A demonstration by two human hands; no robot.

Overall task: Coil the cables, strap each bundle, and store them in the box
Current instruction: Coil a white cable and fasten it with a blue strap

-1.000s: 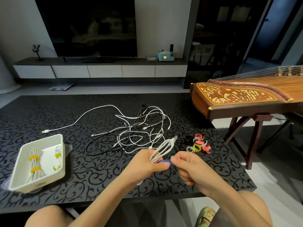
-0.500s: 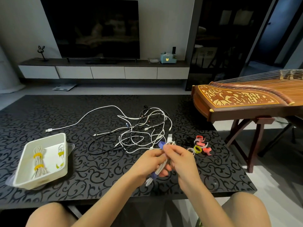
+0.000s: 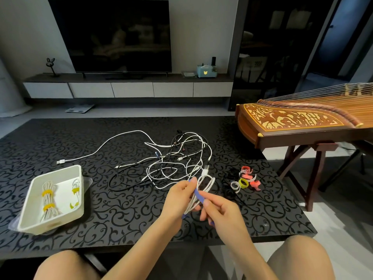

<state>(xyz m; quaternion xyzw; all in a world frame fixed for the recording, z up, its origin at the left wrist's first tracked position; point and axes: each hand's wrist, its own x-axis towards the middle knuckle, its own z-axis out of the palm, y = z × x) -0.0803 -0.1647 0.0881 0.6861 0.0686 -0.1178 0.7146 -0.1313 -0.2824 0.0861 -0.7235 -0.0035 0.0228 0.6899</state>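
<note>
A: What's changed?
B: The blue strap [image 3: 198, 196] now wraps across the white cable coil [image 3: 208, 180] — left fingers [image 3: 187, 183] grip the coil above the table [image 3: 121, 215], right fingers [image 3: 214, 201] pinch the strap.
A: Nearly bundled, then — box [image 3: 54, 223] next.

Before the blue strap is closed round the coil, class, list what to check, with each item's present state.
1. Left hand grips coiled white cable: ok.
2. Right hand pinches blue strap: ok.
3. Strap fastened round coil: cannot tell.
4. Coil free of tangled cables: cannot tell.
5. White box has room beside stored bundles: ok.
</note>
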